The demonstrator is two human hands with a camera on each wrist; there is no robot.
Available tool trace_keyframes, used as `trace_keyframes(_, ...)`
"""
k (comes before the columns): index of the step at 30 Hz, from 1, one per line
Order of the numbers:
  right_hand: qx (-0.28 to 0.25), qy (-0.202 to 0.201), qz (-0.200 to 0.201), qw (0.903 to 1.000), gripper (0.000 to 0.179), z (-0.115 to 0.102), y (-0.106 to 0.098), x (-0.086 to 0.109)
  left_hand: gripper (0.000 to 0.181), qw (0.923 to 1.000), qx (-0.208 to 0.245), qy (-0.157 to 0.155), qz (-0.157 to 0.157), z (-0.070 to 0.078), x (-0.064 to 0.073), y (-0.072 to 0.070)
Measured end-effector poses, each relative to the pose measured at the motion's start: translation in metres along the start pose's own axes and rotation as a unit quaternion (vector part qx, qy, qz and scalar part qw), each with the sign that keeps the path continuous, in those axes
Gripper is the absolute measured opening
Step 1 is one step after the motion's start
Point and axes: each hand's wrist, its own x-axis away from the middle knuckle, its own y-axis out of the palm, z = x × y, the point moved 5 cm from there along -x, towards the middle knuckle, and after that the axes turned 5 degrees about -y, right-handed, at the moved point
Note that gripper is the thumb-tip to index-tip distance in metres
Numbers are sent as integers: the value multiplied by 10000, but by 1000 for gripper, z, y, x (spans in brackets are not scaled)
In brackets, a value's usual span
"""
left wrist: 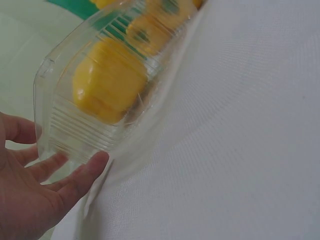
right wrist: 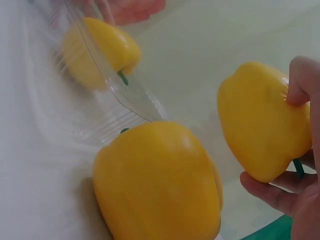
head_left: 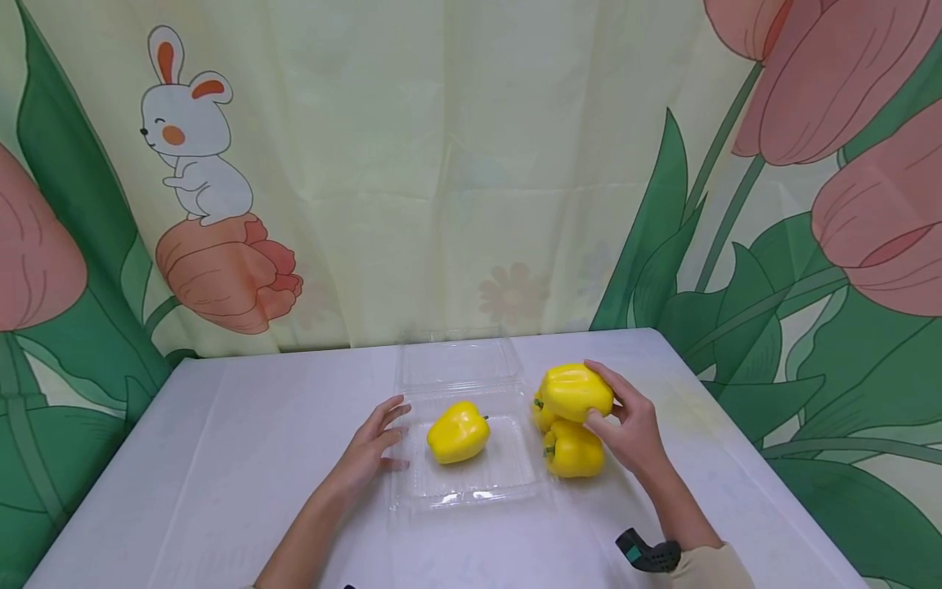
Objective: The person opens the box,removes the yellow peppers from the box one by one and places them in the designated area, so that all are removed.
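Head: my right hand (head_left: 631, 425) pinches a yellow pepper (head_left: 577, 391) between thumb and fingers, opened about its width. Below it, a front pepper (head_left: 576, 451) and a rear pepper (head_left: 543, 415) sit on the table (head_left: 294, 409), right of the clear box (head_left: 515, 458). Lid (head_left: 456, 364) laid back, boxed pepper (head_left: 458, 432) inside. My left hand (head_left: 371, 446) is spread at the box's left wall, gripping nothing.

Left wrist: fingertips at the box wall, apparently touching.

Right wrist: green stem (right wrist: 298, 167) beside my fingers.
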Motion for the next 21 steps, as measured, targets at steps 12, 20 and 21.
trace_keyframes(12,17,160,-96,9998,69,8,-4,-1,53,10000,20,7,6,0,0,0)
trace_keyframes(20,125,244,-212,9994,71,11,-6,0,53,10000,33,-6,10,0,0,0)
trace_keyframes(21,137,258,-220,9993,71,12,-6,0,53,10000,43,0,8,0,0,0)
